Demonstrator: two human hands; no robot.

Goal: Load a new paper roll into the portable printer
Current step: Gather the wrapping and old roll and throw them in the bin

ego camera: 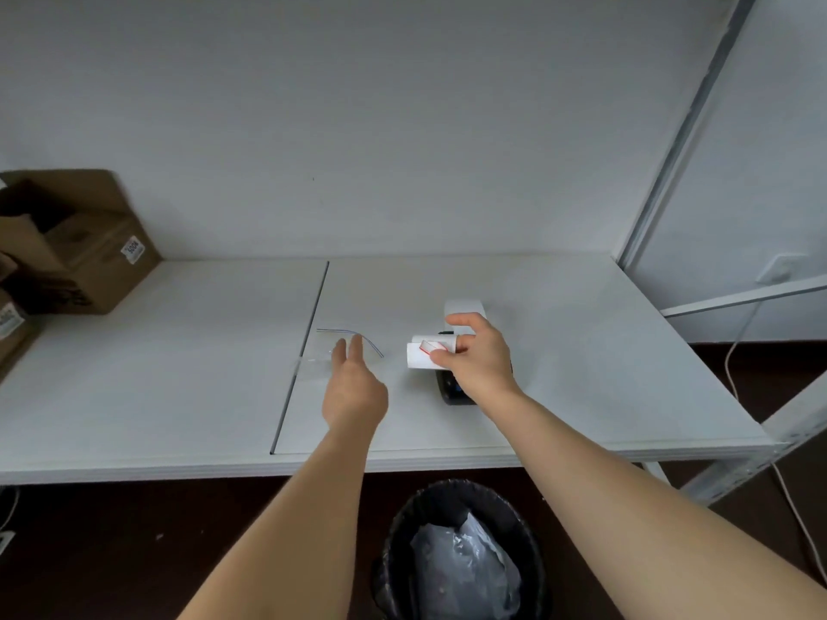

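Head view. A white desk (179, 373) is seen from above, divided by a dark seam running near to far. The right hand (479, 364) is clamped on a white paper roll (425, 353), which is pinched between thumb and fingers and held above the desk; a red-edged sticker is visible on the roll's outer wrap. Directly beneath and behind this hand, the portable printer (452, 389) is partly hidden: its dark near end and its white far part (463, 306) are visible on the right half of the desk. The left hand (353, 387) is held open, fingers spread and empty, over a clear plastic bag (322, 358) with a blue-lined edge, lying just right of the seam. Cardboard boxes (67, 257) are stacked at the far left. A black waste bin (461, 552) with a plastic liner stands on the floor below the near edge.
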